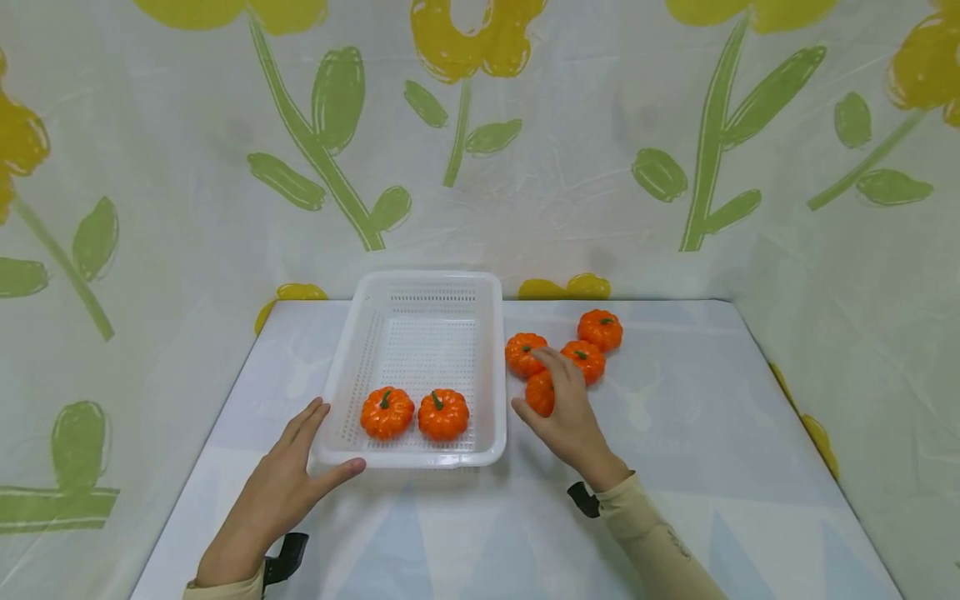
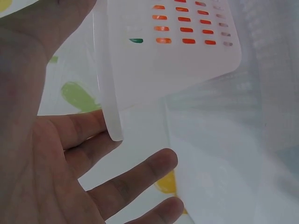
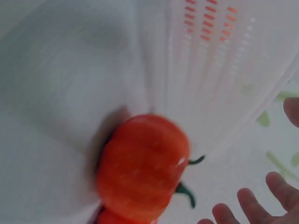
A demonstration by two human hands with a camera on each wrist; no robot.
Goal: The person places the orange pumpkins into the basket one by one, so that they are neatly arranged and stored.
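A white perforated plastic basket [image 1: 412, 459] holds two small orange pumpkins with green stems, the left pumpkin [image 1: 387, 414] and the right pumpkin [image 1: 443, 416], near its front wall. My left hand [image 1: 281, 487] spans the basket's front left corner. Its thumb lies at the front rim, and two fingertips touch the rim [image 2: 110, 93] in the left wrist view. My right hand [image 1: 573, 429] hovers, fingers spread, over a small pumpkin [image 1: 540, 395] right of the basket, partly hiding it. In the right wrist view, a gap shows between the fingers [image 3: 250, 205] and the nearest pumpkin [image 3: 142, 168].
Beside the basket's right wall are more pumpkins: one [image 1: 522, 354] close to the wall, one [image 1: 585, 360] farther right, and one [image 1: 600, 330] at the back. The white table [image 1: 675, 417] meets a flower-printed cloth [image 1: 570, 167] at its back and sides.
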